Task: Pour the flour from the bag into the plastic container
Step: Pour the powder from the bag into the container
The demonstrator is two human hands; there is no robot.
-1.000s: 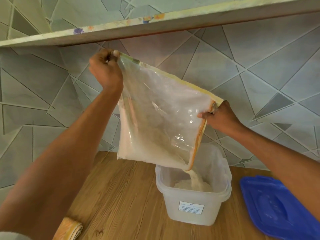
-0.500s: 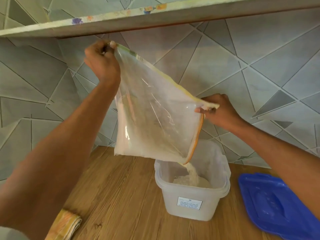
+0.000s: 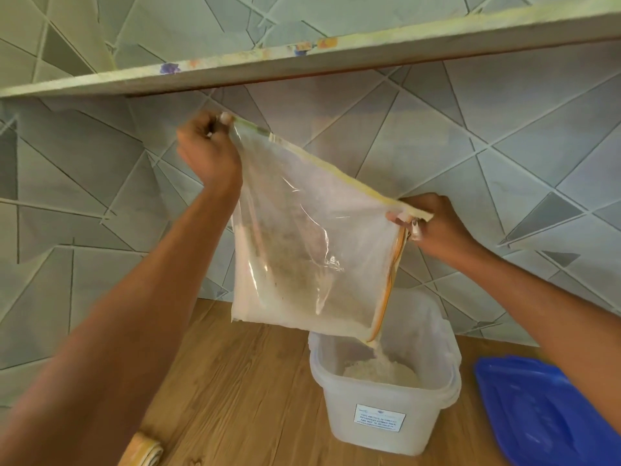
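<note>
Head view. Left hand (image 3: 208,153) raised high, fingers curled tight, pinching the upper corner of the clear bag (image 3: 312,250). Right hand (image 3: 433,227) lower and to the right, thumb and fingers clamped on the bag's other top corner, just beside the orange-edged opening. The bag hangs tilted between the hands, with its open lower corner just above the plastic container (image 3: 386,391). Flour (image 3: 381,366) runs in a thin stream from that corner onto a small heap inside the container. More flour lies along the bag's bottom edge.

The shelf (image 3: 302,62) runs just above the left hand, with a narrow gap between. The tiled wall (image 3: 504,136) is close behind both hands. The container sits on the wooden surface (image 3: 242,391), near the wall. A blue lid (image 3: 544,408) lies flat right of the container, apart from it. A folded yellow cloth (image 3: 148,452) sits at the near edge of the surface, under the left forearm.
</note>
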